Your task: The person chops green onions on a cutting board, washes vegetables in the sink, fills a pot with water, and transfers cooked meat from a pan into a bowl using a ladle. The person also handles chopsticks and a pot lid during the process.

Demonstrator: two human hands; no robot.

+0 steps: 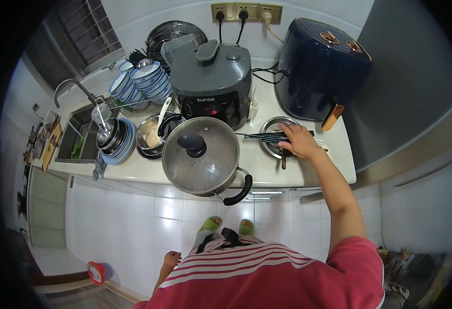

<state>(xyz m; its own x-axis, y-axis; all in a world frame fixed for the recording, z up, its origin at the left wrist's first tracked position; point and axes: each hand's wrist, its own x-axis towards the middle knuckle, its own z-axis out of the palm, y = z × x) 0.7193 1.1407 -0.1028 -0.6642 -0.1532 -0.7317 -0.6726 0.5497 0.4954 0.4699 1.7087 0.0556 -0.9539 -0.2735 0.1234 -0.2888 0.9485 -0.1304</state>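
Observation:
Dark chopsticks lie in a bundle across a round metal bowl on the counter's right part. My right hand reaches over the bowl, its fingers closed on the bundle; the undersides of the fingers are hidden. A short brown handle pokes out below this hand, and light-coloured tips show to its right. My left hand hangs low at my side, away from the counter, loosely curled with the fingers a little apart and nothing visible in it.
A lidded pot overhangs the counter's front edge. Behind it stands a grey electric cooker; a dark blue air fryer is at the back right. Stacked bowls, plates, a metal bowl with a ladle and the sink are leftward.

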